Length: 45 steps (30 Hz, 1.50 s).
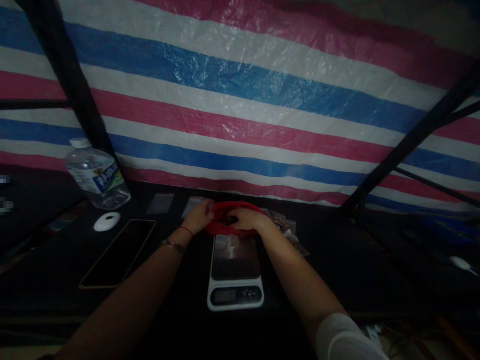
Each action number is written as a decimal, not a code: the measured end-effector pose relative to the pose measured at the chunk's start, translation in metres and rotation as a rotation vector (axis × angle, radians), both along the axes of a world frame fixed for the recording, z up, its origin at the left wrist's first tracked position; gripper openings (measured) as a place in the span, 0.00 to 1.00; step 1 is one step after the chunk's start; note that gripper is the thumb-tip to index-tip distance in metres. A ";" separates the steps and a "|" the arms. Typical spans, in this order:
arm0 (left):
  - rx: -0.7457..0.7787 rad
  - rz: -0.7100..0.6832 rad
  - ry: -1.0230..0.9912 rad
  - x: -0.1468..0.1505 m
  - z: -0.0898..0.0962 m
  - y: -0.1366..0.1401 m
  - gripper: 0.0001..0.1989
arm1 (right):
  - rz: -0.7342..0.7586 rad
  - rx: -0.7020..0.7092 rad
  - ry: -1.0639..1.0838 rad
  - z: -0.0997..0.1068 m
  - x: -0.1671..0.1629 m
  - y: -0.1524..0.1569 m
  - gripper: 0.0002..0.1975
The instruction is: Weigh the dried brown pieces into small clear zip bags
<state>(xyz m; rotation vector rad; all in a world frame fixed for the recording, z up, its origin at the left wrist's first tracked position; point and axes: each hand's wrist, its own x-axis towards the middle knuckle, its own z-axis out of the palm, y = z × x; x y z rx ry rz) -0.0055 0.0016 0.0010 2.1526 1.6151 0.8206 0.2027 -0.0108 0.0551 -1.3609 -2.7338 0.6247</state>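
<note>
A red plastic bag [215, 228] lies with its mouth open behind a white kitchen scale [235, 296]. My left hand [199, 216] grips the bag's left rim, its fingers closed. Inside the bag's mouth is my right hand [245, 219], fingers bent down over small dark contents; what it holds is too dark to make out. The scale's metal plate shows a small, faint, clear spot near its back edge. To the left of the bag lie small clear plastic bags [160, 203], one partly behind my left hand. Several small filled packets [287, 227] are piled right of the bag.
A phone [119, 255], a white oval case [107, 221] and a large clear bottle [98, 175] stand or lie at left on the black table. Black metal posts [71, 85] rise on both sides. Striped plastic sheeting [240, 100] hangs behind. A blue item [450, 230] is far right.
</note>
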 end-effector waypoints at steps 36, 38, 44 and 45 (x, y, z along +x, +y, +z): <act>0.107 -0.058 -0.160 0.001 -0.004 0.000 0.24 | -0.028 0.117 0.148 0.034 0.015 -0.033 0.13; 0.194 -0.031 -0.172 0.000 0.000 -0.002 0.23 | 0.029 0.037 0.177 0.038 0.018 -0.052 0.21; 0.434 -0.025 -0.057 0.004 0.030 -0.021 0.15 | 0.012 -0.028 0.328 0.014 0.015 -0.079 0.16; 0.419 -0.077 -0.024 0.007 0.034 -0.025 0.13 | -0.011 -0.024 0.396 0.012 0.016 -0.078 0.16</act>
